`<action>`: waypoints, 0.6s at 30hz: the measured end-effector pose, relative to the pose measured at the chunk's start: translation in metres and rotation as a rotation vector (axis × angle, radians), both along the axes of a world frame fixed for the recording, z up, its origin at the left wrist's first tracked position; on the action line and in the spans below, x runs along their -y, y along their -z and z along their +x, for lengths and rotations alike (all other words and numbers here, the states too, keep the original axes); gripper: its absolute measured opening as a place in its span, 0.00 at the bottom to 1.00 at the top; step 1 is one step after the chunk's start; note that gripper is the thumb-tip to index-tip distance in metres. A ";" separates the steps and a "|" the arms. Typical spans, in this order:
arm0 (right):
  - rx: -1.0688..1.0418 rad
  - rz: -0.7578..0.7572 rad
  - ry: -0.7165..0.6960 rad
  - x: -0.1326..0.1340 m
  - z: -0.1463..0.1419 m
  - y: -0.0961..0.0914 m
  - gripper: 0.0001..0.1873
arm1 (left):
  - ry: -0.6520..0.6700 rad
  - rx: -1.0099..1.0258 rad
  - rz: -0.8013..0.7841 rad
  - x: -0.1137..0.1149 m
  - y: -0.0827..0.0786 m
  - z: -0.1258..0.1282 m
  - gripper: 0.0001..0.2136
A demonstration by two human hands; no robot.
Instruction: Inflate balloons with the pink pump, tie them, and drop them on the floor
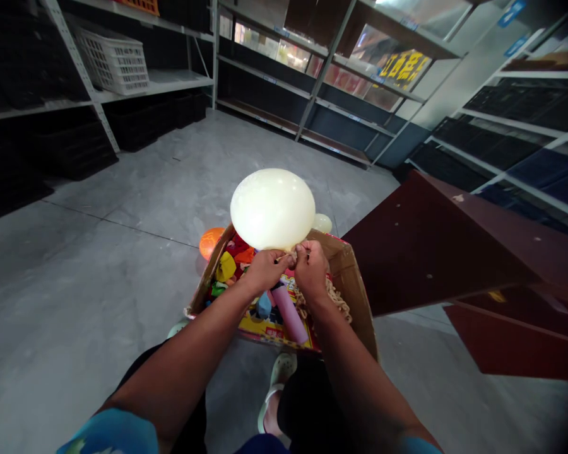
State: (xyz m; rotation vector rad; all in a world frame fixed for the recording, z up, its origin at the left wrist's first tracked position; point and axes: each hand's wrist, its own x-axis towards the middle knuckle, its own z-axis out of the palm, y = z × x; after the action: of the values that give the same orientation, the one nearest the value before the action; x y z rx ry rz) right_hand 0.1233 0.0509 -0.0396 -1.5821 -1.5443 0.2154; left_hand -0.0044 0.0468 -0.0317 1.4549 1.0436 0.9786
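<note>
A large, inflated pale-yellow balloon stands above an open cardboard box, its neck toward me. My left hand is closed in a pinch at the neck, and my right hand pinches the neck from the other side. The fingertips nearly meet, and a thin cord-like strand shows between them; the knot area is mostly hidden. Below my hands, the box holds a pink cylinder with a dark end, a light-blue limp balloon, a yellow limp balloon and coiled beige cord.
An orange balloon and a smaller pale balloon lie beyond the box. Dark red boards jut in at right. Metal shelving lines the walls, with a white basket at left. My feet are close to the box.
</note>
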 end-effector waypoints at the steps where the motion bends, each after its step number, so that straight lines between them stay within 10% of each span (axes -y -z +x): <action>1: -0.013 0.007 0.005 -0.001 0.000 0.003 0.09 | 0.012 0.022 -0.035 0.001 0.000 0.001 0.14; 18: -0.182 -0.009 0.112 -0.017 0.009 0.025 0.09 | 0.191 0.006 -0.104 0.004 0.012 0.008 0.13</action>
State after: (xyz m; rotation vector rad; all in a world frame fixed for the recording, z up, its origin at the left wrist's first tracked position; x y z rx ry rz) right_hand 0.1327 0.0682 -0.0649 -1.6042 -1.3128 0.2960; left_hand 0.0035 0.0424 -0.0438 1.4355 0.9195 0.7804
